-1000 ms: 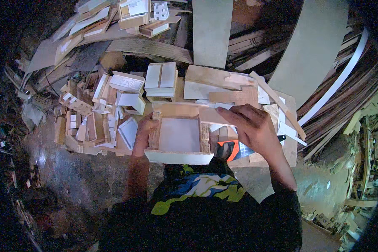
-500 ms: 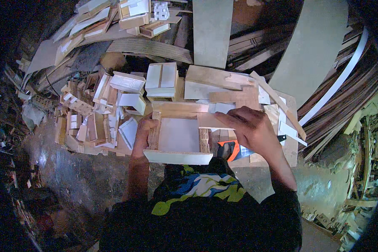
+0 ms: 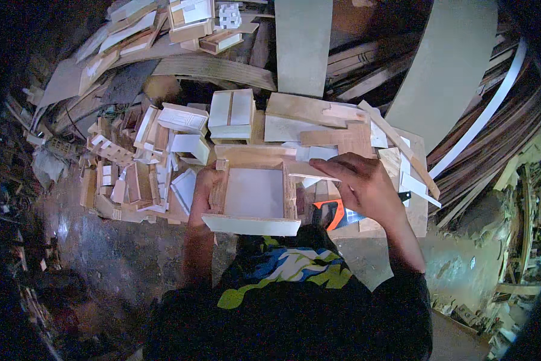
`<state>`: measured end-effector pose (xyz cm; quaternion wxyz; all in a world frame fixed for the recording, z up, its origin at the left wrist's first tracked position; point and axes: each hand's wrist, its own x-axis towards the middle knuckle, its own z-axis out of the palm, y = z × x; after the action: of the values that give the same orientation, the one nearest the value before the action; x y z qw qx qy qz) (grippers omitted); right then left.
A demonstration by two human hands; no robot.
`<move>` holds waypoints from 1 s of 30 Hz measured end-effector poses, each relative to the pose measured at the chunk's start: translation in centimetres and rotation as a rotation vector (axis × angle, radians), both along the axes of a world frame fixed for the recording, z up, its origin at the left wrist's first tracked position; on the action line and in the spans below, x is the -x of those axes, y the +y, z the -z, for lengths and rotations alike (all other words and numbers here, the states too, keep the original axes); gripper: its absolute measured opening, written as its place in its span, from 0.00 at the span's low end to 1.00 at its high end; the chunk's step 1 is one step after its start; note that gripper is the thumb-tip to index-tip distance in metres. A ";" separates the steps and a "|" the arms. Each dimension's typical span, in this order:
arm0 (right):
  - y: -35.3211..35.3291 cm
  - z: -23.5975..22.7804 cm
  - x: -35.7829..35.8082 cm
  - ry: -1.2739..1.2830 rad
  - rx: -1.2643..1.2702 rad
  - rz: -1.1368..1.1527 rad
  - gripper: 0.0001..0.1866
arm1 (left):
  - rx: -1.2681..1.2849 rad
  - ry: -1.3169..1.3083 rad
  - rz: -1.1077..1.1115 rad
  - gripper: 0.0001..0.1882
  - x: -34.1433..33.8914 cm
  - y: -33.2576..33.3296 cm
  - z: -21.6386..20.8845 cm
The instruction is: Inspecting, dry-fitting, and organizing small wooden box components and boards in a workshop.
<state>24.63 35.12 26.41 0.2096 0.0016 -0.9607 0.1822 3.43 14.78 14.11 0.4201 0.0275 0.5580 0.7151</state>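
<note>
My left hand (image 3: pixel 204 188) is closed on the left side of a small open wooden box (image 3: pixel 251 225), holding it up in front of me. The box has a white bottom, a white front panel and bare wood sides; most of my left fingers are hidden behind it. Between the fingers and thumb of my right hand (image 3: pixel 366 185) is a thin, flat wood piece (image 3: pixel 309 170). Its left end is at the box's right wall, tilted slightly; whether it touches the wall I cannot tell. Below that hand, a handsaw (image 3: pixel 329 215) with an orange and black handle lies on the worktop.
Several small wooden boxes and drawers (image 3: pixel 139 183) are heaped on the left of the worktop. A white-topped block (image 3: pixel 231 114) stands behind my box. Flat boards (image 3: pixel 312 111) and strips lie at the right, with tall panels (image 3: pixel 302 48) leaning beyond.
The wood piece in my right hand has shifted slightly right and tilted, uncovering more of the box's right wall. The box has moved a little left in my left hand.
</note>
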 end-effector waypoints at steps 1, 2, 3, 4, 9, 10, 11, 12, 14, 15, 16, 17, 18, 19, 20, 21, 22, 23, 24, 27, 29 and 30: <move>-0.2 -0.3 0.0 0.000 0.001 -0.005 0.24 | 0.001 0.000 -0.005 0.22 0.8 -0.4 1.5; -0.6 -0.6 0.2 -0.043 0.039 -0.016 0.21 | 0.101 0.151 0.055 0.23 2.2 -1.4 4.4; -0.7 -0.9 0.2 -0.087 0.074 -0.012 0.18 | 0.200 0.303 0.129 0.23 3.1 -1.7 5.9; -0.5 -0.7 0.2 -0.087 0.076 -0.008 0.18 | 0.200 0.302 0.133 0.23 2.8 -1.5 5.5; 0.7 -0.8 -0.3 -0.222 0.154 -0.005 0.12 | -0.072 0.188 0.062 0.25 -1.3 -0.6 -1.1; 0.7 -0.9 -0.3 -0.223 0.154 -0.008 0.12 | -0.071 0.187 0.060 0.25 -1.3 -0.7 -0.7; 0.8 -1.1 -0.3 -0.252 0.143 0.000 0.12 | -0.066 0.169 0.011 0.25 -1.2 -0.7 0.1; 0.7 -1.2 -0.3 -0.281 0.133 0.009 0.12 | -0.060 0.150 -0.037 0.25 -1.2 -0.8 0.5; 0.7 -1.0 -0.3 -0.267 0.119 0.012 0.12 | -0.019 0.146 0.042 0.25 -0.4 -0.7 0.5; 0.6 -1.0 -0.3 -0.253 0.105 0.012 0.11 | 0.023 0.142 0.117 0.25 -0.1 -0.7 0.5; 0.4 -1.0 -0.2 -0.252 0.105 0.012 0.11 | 0.023 0.142 0.117 0.25 0.1 -0.9 0.7; 0.2 -1.0 0.0 -0.244 0.117 0.018 0.11 | 0.003 0.152 0.122 0.25 0.3 -1.0 1.1; 0.1 -1.1 0.1 -0.235 0.128 0.024 0.11 | -0.017 0.162 0.126 0.25 0.3 -1.1 1.3; 0.1 -1.0 0.1 -0.235 0.128 0.025 0.11 | -0.018 0.162 0.127 0.25 0.4 -1.0 1.3; 0.2 -1.0 0.0 -0.216 0.098 0.017 0.11 | -0.032 0.165 0.130 0.25 0.4 -1.0 1.2; 0.2 -0.9 0.0 -0.198 0.068 0.009 0.11 | -0.046 0.168 0.133 0.25 0.5 -0.9 1.1; 0.3 -0.9 -0.1 -0.199 0.069 0.010 0.11 | -0.044 0.167 0.133 0.25 0.2 -0.9 0.7; 0.5 -0.9 -0.2 -0.191 0.066 0.014 0.11 | -0.097 0.174 0.119 0.26 -0.2 -0.9 0.2; 0.6 -0.9 -0.3 -0.184 0.064 0.018 0.11 | -0.149 0.180 0.106 0.26 -0.5 -0.8 -0.3; 0.9 -1.0 -0.6 -0.197 0.031 0.022 0.12 | -0.145 0.198 0.112 0.27 -1.4 -0.3 -2.3; 0.9 -0.8 -0.7 -0.158 0.045 0.027 0.12 | -0.135 0.209 0.109 0.26 -1.1 -0.6 -1.6; 0.9 -0.8 -0.7 -0.120 0.059 0.033 0.12 | -0.124 0.218 0.107 0.26 -0.9 -0.7 -1.1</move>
<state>25.33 36.00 27.22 0.1548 -0.0311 -0.9656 0.2067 4.35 14.09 15.24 0.3918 0.1607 0.5527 0.7177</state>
